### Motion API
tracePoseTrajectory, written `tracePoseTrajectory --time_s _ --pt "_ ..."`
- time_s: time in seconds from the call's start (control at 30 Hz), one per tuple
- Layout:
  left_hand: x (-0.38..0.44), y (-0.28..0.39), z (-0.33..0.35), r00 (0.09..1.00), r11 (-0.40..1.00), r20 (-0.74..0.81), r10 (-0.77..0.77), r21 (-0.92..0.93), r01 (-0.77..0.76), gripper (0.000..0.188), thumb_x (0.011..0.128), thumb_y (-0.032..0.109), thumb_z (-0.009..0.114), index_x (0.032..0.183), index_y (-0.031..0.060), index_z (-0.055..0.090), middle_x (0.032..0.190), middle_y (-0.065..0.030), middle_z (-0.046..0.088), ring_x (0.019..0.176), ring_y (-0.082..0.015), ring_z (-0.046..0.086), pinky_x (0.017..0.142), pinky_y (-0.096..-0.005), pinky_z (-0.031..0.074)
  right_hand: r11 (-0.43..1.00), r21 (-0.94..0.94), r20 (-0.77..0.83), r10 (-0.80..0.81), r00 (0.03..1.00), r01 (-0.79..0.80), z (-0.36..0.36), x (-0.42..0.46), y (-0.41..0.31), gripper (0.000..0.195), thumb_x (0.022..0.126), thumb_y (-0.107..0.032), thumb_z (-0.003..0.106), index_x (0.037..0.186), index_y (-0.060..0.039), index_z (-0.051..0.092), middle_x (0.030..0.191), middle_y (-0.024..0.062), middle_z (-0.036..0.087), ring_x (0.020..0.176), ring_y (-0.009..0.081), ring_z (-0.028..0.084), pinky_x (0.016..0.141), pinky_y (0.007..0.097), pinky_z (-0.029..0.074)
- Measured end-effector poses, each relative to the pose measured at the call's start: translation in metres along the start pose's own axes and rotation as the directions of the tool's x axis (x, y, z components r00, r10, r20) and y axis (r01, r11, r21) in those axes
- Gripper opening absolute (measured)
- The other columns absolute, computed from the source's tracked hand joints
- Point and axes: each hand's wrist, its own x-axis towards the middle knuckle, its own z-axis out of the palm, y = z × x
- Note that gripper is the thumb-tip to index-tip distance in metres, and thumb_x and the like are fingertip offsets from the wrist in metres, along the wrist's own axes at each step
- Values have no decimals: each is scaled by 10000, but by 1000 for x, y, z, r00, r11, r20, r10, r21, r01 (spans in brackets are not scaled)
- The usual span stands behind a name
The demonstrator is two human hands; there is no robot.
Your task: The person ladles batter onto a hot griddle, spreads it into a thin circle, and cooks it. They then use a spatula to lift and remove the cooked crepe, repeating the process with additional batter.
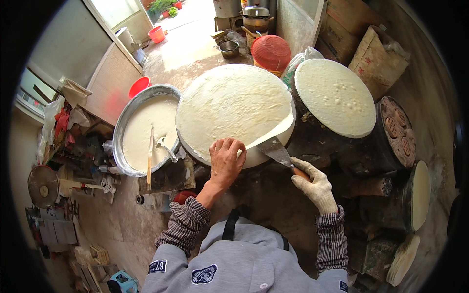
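Note:
A large thin round pancake (234,106) covers most of the round griddle (256,157) before me. My left hand (228,155), bare, pinches the pancake's near edge. The edge to its right is lifted and folded up, baring part of the griddle. My right hand (316,183), in a whitish work glove, grips the wooden handle of a metal scraper (275,149), whose blade sits at the lifted edge. To the left, a metal basin (119,143) holds pale batter (143,121), with a wooden stick (150,157) and a metal ladle (167,148) in it.
On my right, another griddle carries a bubbled pancake (335,97). Beyond it stands a stove with perforated briquettes (397,126), then another round pale surface (420,196) and a stack of pancakes (403,260). A red basket (271,53) and red bucket (139,87) are behind the griddle.

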Motion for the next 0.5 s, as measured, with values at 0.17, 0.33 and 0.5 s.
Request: tracePoseTrajectory --time_s 0.17,0.33,0.5 --pt "20 -6 -4 995 995 -30 95 34 -94 133 770 123 708 824 157 591 863 7 600 919 -207 575 927 -389 346 998 -55 -56 40 998 -43 -6 -6 4 468 843 -80 653 1304 -57 578 1211 66 648 1084 111 600 965 255 460" --pt "47 -10 -20 982 982 -76 172 88 -165 134 767 118 710 811 160 591 867 12 603 904 -195 573 917 -375 348 998 -56 -76 37 996 -42 -3 -7 8 464 844 -104 658 1301 -76 584 1198 66 659 1087 113 606 969 259 456" --pt "76 -9 -37 970 973 -111 218 108 -206 127 768 106 706 804 156 595 856 13 600 892 -190 571 919 -371 346 997 -72 -74 5 997 -10 3 2 6 475 841 -128 671 1305 -81 583 1211 79 658 1100 121 607 979 267 449"
